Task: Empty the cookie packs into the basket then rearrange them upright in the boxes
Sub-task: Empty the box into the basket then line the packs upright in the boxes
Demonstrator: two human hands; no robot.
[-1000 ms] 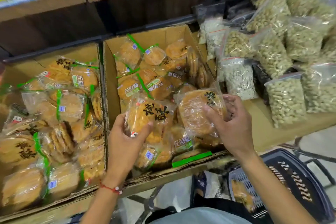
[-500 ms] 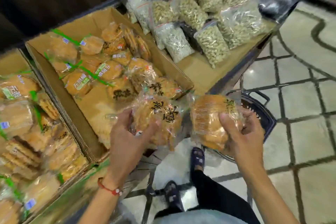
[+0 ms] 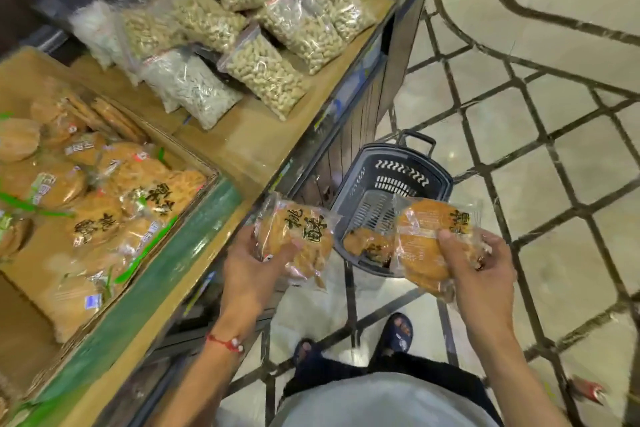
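My left hand grips a clear cookie pack with black characters, held just off the shelf's front edge. My right hand grips a second cookie pack, which hangs over the near rim of the dark plastic basket on the floor. At least one cookie pack lies in the basket's bottom. On the shelf at left, the cardboard box holds several more cookie packs, lying flat and jumbled.
Clear bags of peanuts and seeds are piled on the shelf behind the box. The shelf's metal frame stands right beside the basket. Patterned tiled floor spreads to the right. My sandalled feet stand below the basket.
Both hands have carried their cookie packs out of the box, to the right and down toward the basket. My view has swung from the shelf to the floor.
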